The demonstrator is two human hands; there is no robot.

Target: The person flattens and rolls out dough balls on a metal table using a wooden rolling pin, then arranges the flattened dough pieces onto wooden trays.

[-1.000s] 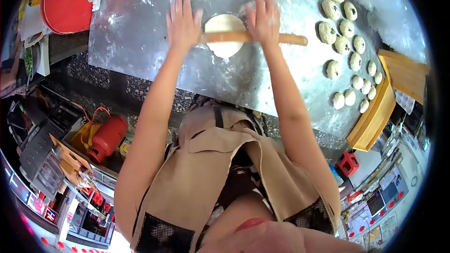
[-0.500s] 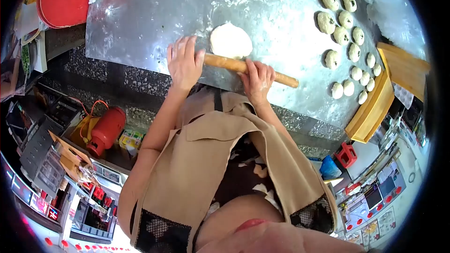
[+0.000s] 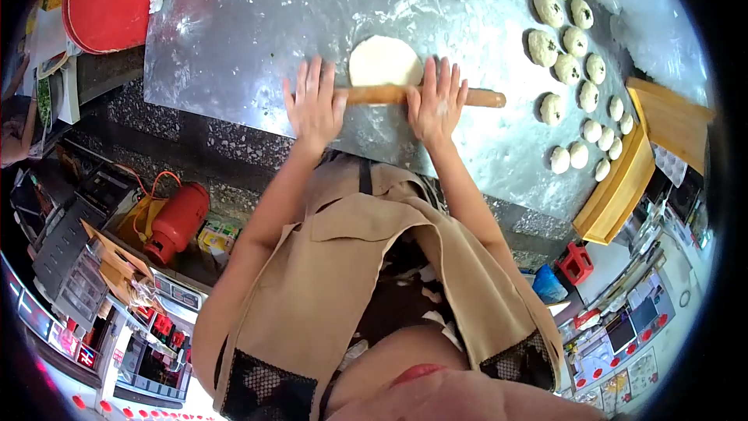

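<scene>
A wooden rolling pin [image 3: 382, 95] lies across the near edge of a flat, round piece of dough [image 3: 385, 61] on the floured metal table [image 3: 234, 47]. Over the pin's left end rests my left hand [image 3: 315, 101], palm down with its fingers spread forward. My right hand [image 3: 438, 101] lies flat on the pin right of the dough, fingers extended and apart. The pin's right end sticks out beyond that hand. Neither hand is wrapped round the pin.
Several filled dough balls [image 3: 567, 68] and smaller plain ones [image 3: 592, 131] sit at the right. Beside them is a wooden box [image 3: 615, 187]. A red tray-like object [image 3: 105, 0] is at the upper left. Below the table's left side stands a red gas cylinder [image 3: 181, 222].
Over the last half second, my right hand has opened from its curled hold and moved forward. The pin has swung level against the dough, which now looks flatter and rounder.
</scene>
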